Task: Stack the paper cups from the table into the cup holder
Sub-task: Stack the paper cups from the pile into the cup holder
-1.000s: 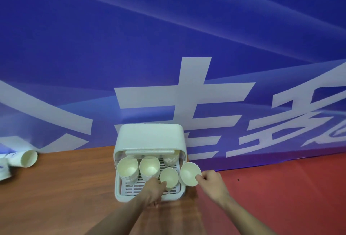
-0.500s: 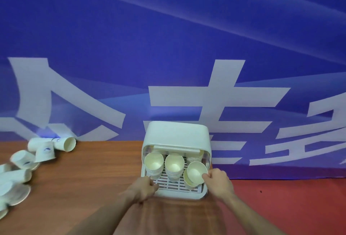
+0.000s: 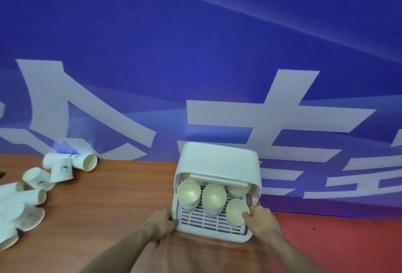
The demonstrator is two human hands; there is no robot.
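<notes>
A paper cup (image 3: pixel 237 211) is pinched at its rim by the right hand (image 3: pixel 262 220), thumb inside the mouth, and is held at the front right corner of the white cup holder (image 3: pixel 218 164) on the wooden bench (image 3: pixel 113 198). The cup is tilted, its open mouth turned up toward the camera, and sits over the holder's slatted tray (image 3: pixel 206 221). Just left of that grip, two stacks of cups are seen standing on the tray: a middle stack (image 3: pixel 213 198) and a left stack (image 3: pixel 188 194), both mouths up. Behind the grip, a third stack (image 3: pixel 238 191) is partly hidden under the holder's raised lid. The left hand (image 3: pixel 159 227) is pressed against the holder's front left corner, fingers curled round its edge. Well to the left of both hands, a loose heap of paper cups (image 3: pixel 58 169) is scattered on the bench, some lying on their sides, some upturned. A blue banner (image 3: pixel 195 55) with large white characters is stretched behind the bench.
</notes>
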